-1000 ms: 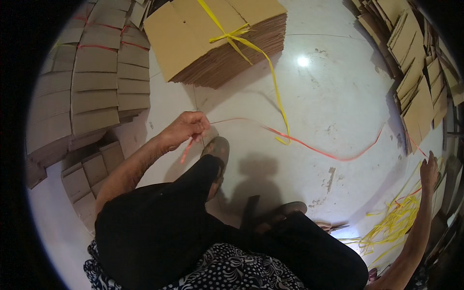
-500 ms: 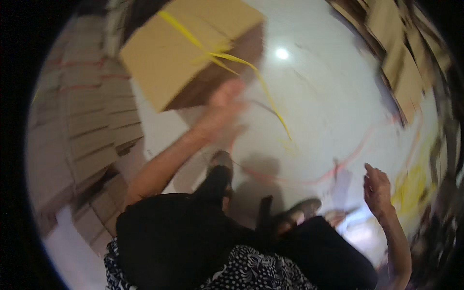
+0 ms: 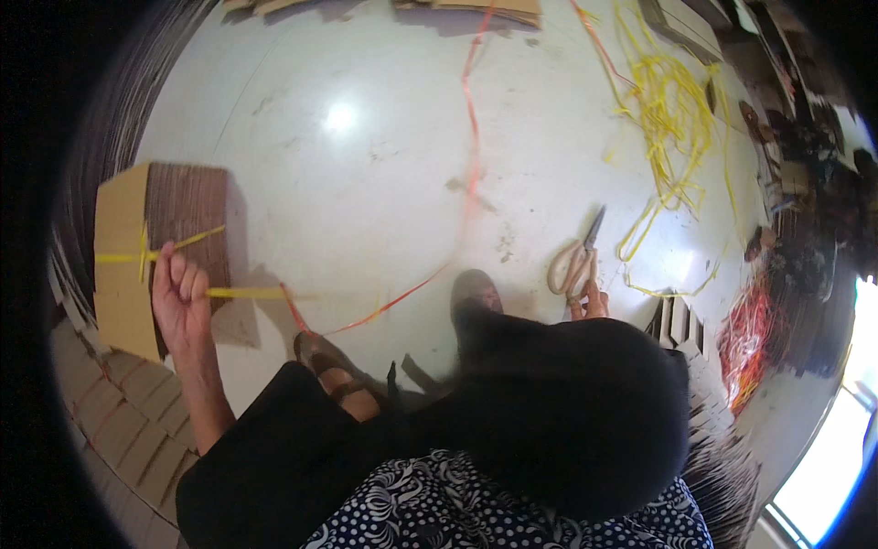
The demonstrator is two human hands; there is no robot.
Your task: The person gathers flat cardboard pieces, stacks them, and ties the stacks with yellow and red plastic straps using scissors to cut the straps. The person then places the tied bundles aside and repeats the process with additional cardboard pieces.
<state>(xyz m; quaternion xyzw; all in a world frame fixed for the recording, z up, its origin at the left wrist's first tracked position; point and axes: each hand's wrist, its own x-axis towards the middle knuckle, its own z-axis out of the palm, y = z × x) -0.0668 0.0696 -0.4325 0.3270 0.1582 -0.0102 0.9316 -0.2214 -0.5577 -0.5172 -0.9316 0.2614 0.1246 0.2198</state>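
A strapped bundle of flat cardboard lies on the floor at the left, bound with yellow strapping knotted at its side. My left hand is closed on a yellow strap, whose loose end sticks out to the right, in front of the bundle. To the right, a pair of scissors with tan handles and dark blades points away from me. The fingers of my right hand are at the scissors' handles and appear closed on them; my knee hides the rest of that hand.
Tangled yellow strapping lies at the far right, with a heap of red strapping nearer. A red strap curves across the floor to my left shoe. Stacked cardboard lines the left; more cardboard lies at the far edge.
The view has turned right, bringing the scissors and yellow tangle into sight. My left hand has closed on the yellow strap. My right hand has come down to the scissors.
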